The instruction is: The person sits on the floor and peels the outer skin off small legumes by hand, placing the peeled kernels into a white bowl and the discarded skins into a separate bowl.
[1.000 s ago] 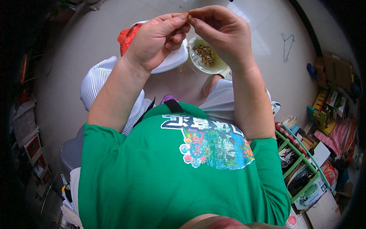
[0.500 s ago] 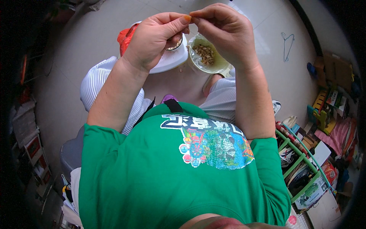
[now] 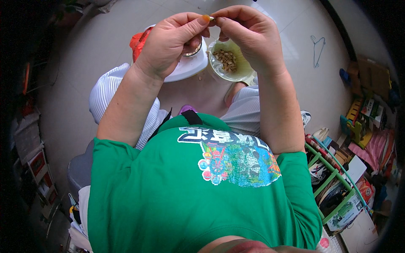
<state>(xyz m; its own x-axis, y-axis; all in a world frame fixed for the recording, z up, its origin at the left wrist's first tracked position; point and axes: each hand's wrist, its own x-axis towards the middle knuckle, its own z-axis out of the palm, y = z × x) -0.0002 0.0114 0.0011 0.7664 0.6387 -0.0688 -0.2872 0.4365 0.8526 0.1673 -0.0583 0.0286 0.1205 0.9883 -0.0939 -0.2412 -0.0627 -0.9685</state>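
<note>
My left hand [image 3: 173, 40] and my right hand [image 3: 252, 37] meet fingertip to fingertip at the top of the view, above a white stool and a bin. Between the pinched thumbs and forefingers sits a tiny pale-green piece [image 3: 211, 18], perhaps a nut or seed; the fingers cover most of it. The left thumbnail is orange. Below my right hand, a pale yellow-green bin [image 3: 241, 72] with a clear plastic liner holds many tan shell-like bits [image 3: 225, 60]. Partly hidden under my left hand, a round container [image 3: 195, 52] with pale contents stands on the white stool [image 3: 185, 69].
A red plastic bag [image 3: 137, 44] rests at the stool's left side. A light-blue hanger [image 3: 318, 51] lies on the tiled floor at right. Further right are a green-framed rack [image 3: 333, 187] of household items and cardboard boxes [image 3: 373, 78]. My knees in striped trousers flank the stool and bin.
The pale-green piece now shows between the fingertips, where it was hidden before. My right hand has shifted slightly downward; the left has barely moved.
</note>
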